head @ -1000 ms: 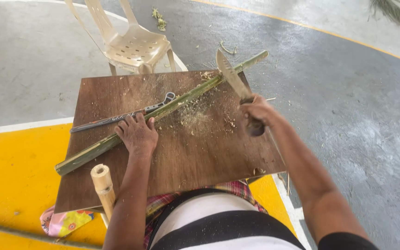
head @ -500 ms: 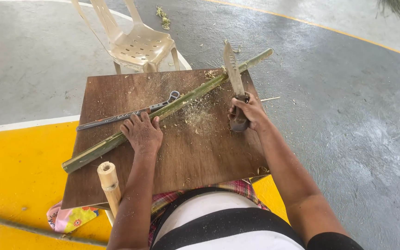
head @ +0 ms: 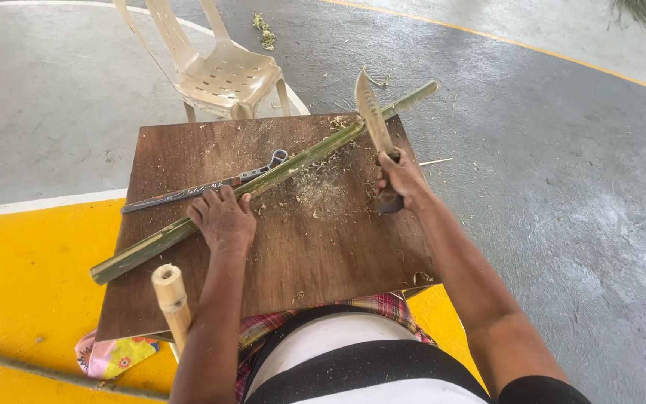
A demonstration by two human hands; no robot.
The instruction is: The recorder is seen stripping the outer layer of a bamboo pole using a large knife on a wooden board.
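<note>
Ideally, w/ left hand point(head: 223, 218) pressed flat on the green bamboo strip point(head: 263, 182) & right hand point(head: 401, 178) clenched round the big knife point(head: 373, 118), shave away from the fingers.

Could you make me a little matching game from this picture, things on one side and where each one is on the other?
Things:
1. big knife
2. green bamboo strip
3. plastic chair
4. short pale bamboo piece

Places:
A. on the floor beyond the wooden board
B. gripped in the right hand
C. sticking up at the board's near left edge
D. pressed down by the left hand

Pairs: 1-B, 2-D, 3-A, 4-C
</note>
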